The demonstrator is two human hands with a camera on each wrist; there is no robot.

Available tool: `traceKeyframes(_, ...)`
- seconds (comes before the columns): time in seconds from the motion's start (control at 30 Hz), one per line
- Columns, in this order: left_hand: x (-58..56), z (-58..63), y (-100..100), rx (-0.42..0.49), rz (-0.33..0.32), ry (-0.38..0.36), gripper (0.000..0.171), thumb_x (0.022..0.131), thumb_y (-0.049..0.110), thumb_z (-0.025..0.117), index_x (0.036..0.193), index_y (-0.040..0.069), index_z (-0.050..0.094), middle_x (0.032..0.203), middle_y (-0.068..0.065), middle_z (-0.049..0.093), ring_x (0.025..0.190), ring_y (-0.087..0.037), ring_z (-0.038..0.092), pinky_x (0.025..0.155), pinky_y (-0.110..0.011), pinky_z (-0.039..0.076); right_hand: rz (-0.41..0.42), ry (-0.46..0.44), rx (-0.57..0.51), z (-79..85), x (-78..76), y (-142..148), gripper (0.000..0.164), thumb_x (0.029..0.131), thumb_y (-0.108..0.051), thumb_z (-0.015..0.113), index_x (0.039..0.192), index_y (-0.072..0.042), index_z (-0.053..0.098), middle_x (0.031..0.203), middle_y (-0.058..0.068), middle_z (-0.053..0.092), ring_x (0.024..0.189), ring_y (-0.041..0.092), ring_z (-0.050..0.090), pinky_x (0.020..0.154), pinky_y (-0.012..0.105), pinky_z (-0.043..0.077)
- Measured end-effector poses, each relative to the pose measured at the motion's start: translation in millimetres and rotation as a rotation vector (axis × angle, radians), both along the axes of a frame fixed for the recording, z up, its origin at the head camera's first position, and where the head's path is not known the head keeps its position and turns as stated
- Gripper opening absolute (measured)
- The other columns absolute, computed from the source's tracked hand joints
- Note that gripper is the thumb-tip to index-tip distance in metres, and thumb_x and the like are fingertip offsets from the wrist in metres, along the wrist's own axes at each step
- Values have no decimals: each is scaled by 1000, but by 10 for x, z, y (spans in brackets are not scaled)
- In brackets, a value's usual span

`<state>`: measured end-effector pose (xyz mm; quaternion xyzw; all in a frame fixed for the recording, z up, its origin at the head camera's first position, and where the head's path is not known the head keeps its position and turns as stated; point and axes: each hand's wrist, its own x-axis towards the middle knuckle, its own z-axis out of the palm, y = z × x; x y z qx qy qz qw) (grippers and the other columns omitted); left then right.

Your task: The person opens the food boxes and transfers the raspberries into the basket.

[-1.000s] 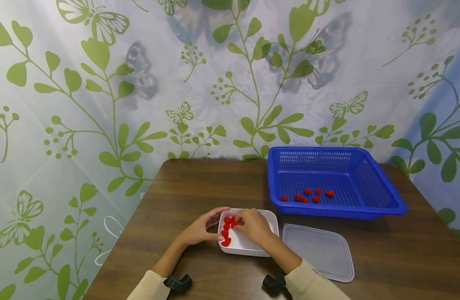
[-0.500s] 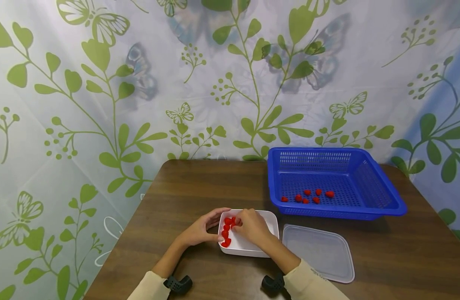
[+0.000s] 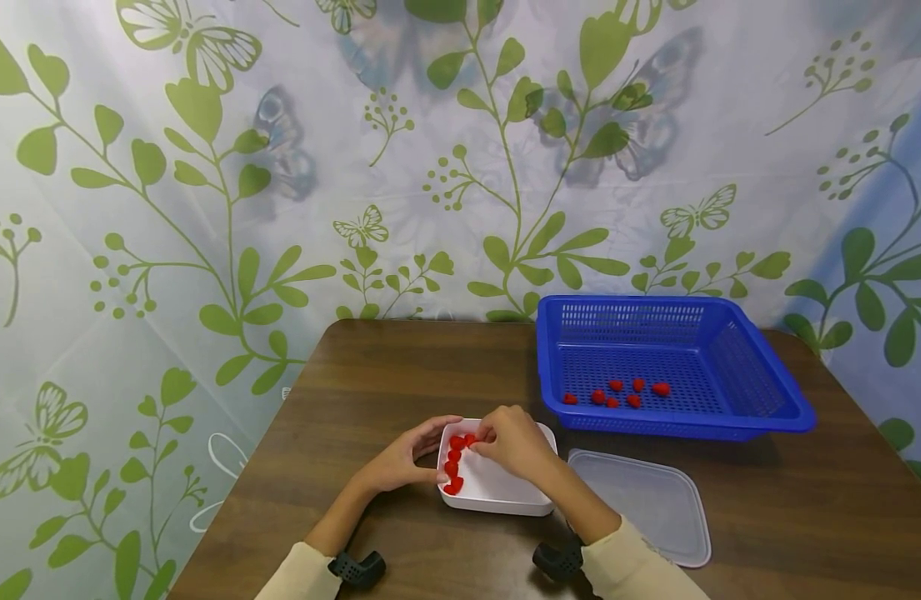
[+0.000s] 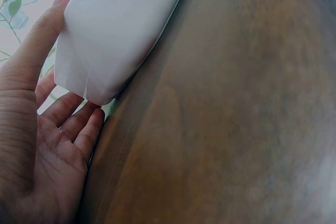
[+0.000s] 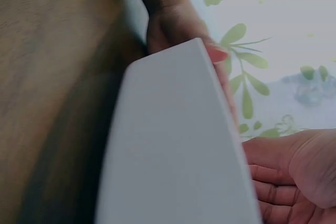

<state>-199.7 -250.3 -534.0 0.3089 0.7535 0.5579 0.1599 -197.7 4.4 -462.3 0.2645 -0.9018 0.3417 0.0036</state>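
Observation:
A white rectangular container (image 3: 505, 492) stands on the table. My left hand (image 3: 396, 460) holds its left end, thumb at the near side and fingers round the far corner; the left wrist view shows the thumb along the container's wall (image 4: 115, 30). Small red strawberry-shaped berries (image 3: 451, 468) line the left end inside, several in a column. My right hand (image 3: 516, 442) is over the container's far side, thumb and forefinger spread just right of a red berry (image 3: 470, 439) by the far wall. In the right wrist view the container wall hides its fingertips.
A blue perforated basket (image 3: 738, 367) stands at the back right, with several red berries (image 3: 634, 401) on its floor. A translucent lid (image 3: 648, 508) lies flat on the wooden table (image 3: 400, 367), right of the container. Behind the table hangs a leaf-patterned curtain (image 3: 400, 167).
My right hand has drawn back a little to the right and away from the berry at the far wall, which now shows more. The left hand and container keep their place.

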Motion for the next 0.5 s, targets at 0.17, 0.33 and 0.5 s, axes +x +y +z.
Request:
traceKeyframes(0.17, 2, 19, 7, -2, 5, -19, 79, 88, 12, 78, 155, 21, 37, 157, -3, 42, 145, -26, 41, 115, -35, 38, 1, -32, -15, 123, -1, 65, 9, 81, -14, 86, 82, -9, 80, 72, -4, 71, 63, 7, 57, 56, 22, 50)
traceKeyframes(0.33, 7, 21, 7, -11, 6, 4, 79, 88, 17, 80, 154, 25, 38, 156, 0, 44, 144, -23, 41, 114, -35, 39, -25, -40, -29, 253, 5, 136, 7, 82, -14, 86, 84, -10, 80, 71, -7, 69, 64, 7, 57, 56, 22, 51)
traceKeyframes(0.5, 5, 11, 12, 2, 0, 21, 80, 87, 14, 79, 155, 23, 38, 155, -3, 44, 144, -26, 42, 114, -35, 39, -46, -54, -56, 382, 24, 210, 6, 82, -13, 85, 85, -11, 80, 71, -8, 67, 65, 9, 57, 56, 23, 52)
